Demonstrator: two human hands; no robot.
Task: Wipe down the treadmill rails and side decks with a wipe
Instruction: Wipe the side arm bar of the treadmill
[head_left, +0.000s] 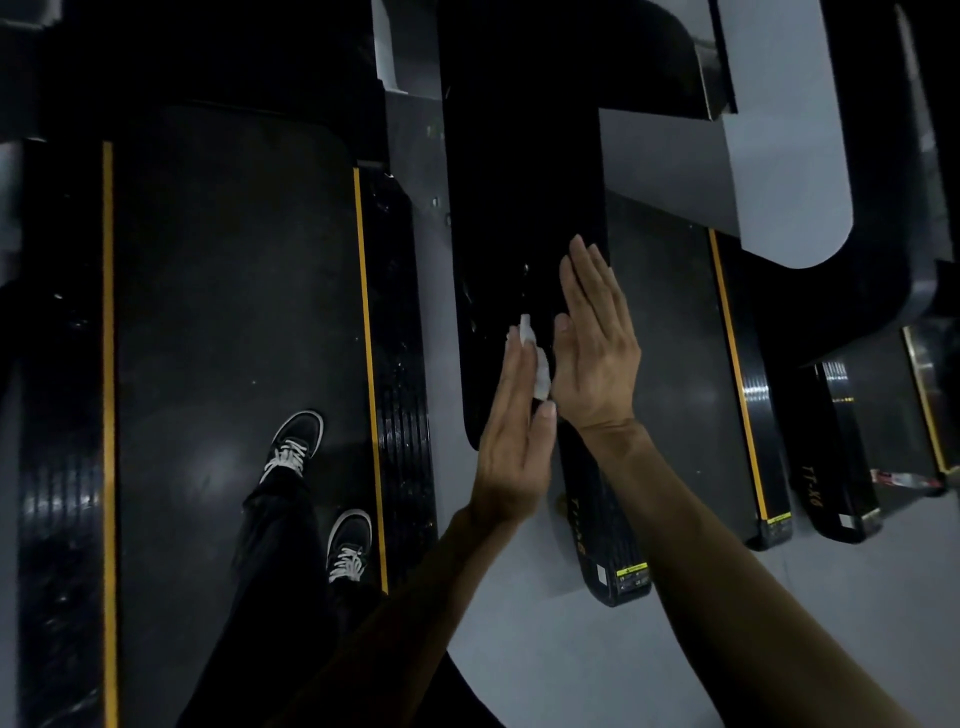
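Wipe (537, 364) mostly hidden between hands.

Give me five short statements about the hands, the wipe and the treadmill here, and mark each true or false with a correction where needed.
1. The white wipe sits between the two hands. True.
2. The left hand is clenched in a fist. False: its fingers are straight, flat against the wipe.
3. The right hand has straight fingers. True.
4. The person stands on the floor beside the treadmill. False: both shoes are on the belt.
5. The stripes along the belt edges are red. False: each stripe is yellow.
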